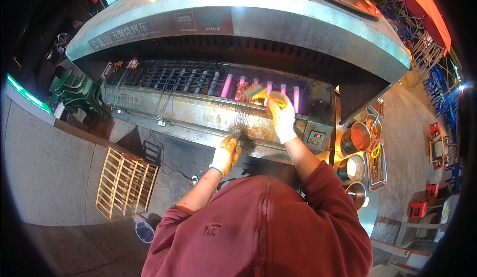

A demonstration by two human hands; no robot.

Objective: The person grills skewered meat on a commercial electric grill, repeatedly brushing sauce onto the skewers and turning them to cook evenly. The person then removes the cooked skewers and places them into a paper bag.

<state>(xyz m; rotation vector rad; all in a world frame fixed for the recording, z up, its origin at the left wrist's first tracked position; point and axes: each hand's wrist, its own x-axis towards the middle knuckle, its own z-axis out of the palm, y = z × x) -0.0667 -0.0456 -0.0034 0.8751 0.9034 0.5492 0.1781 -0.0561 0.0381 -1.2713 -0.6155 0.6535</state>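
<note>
My left hand (225, 156), in a pale work glove, is closed around the lower ends of a bunch of metal skewers (242, 118) at the front of a steel barbecue grill (197, 109). Pieces of meat (244, 90) on the skewers' far ends lie over glowing pink heating tubes (227, 86). My right hand (282, 118), gloved too, grips a yellow-handled tool (277, 100) just right of the meat; its far end is blurred, so its kind cannot be told. More skewers with food (132, 64) rest on the rack at the grill's left end.
A steel hood (279, 27) overhangs the grill. To the right stand a pot of red seasoning (360, 137), several metal bowls (351, 168) and a steel tray (377, 170) with tongs. A slatted wooden rack (125, 183), stacked green chairs (76, 90) and a small bin (144, 232) are at left.
</note>
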